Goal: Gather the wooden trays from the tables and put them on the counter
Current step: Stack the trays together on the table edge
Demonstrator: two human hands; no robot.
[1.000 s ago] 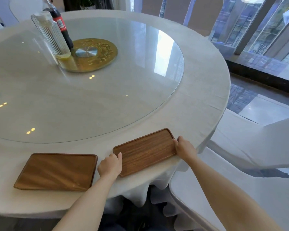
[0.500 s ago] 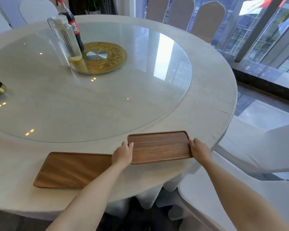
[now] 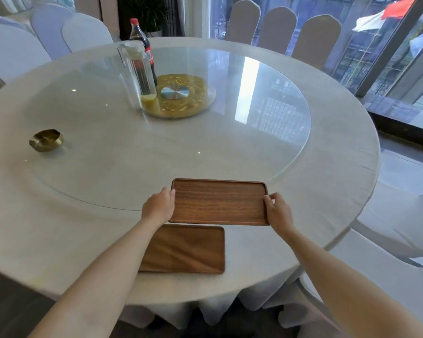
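Note:
A dark wooden tray (image 3: 219, 202) is held level a little above the round white table (image 3: 340, 167). My left hand (image 3: 158, 207) grips its left short edge and my right hand (image 3: 277, 212) grips its right short edge. A second wooden tray (image 3: 188, 250) lies flat on the tablecloth just below and left of the held one, near the table's front edge. My left forearm covers its left end.
A glass turntable (image 3: 230, 132) covers the table's middle, carrying a gold disc (image 3: 181, 96), a clear pitcher (image 3: 139, 71) and a cola bottle (image 3: 142, 42). A small brass bowl (image 3: 47, 140) sits at left. White-covered chairs ring the table; windows stand at right.
The tray in both hands has come up off the cloth and shifted left, so it now overlaps the far edge of the second tray. The view has swung left and up.

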